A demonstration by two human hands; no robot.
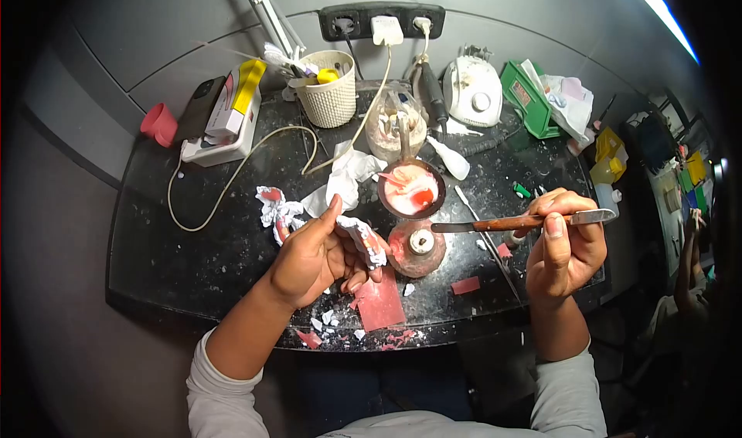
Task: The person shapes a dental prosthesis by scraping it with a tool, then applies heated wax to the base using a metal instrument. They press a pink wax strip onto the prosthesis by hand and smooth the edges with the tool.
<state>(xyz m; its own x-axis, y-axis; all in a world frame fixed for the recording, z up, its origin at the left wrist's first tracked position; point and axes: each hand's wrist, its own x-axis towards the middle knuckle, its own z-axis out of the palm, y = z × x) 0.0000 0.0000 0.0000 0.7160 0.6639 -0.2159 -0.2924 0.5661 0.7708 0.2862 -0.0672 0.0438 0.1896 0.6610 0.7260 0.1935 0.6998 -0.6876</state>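
My left hand (pixel 313 254) is closed round a crumpled white piece with a pink-orange inside (pixel 365 241). A similar crumpled white and pink piece (pixel 277 212) lies on the table just beyond. In my right hand (pixel 566 245) is a wax knife (pixel 502 224) with a wooden handle, held level, its dark blade pointing left. That blade's tip is close to a glass spirit lamp (pixel 417 259) with a metal wick holder. A small pan (pixel 384 204) of pink and red wax, partly melted, appears just behind the lamp. A pink wax sheet (pixel 379 305) lies near my left fingers.
White scraps and pink bits litter the dark table (pixel 154 245). Toward the back stand a woven basket (pixel 328 102), a glass jar (pixel 390 133), a white control unit (pixel 473 92) and a green box (pixel 532 102). A cable (pixel 232 220) loops across the left. Another person's arm (pixel 688 260) shows far right.
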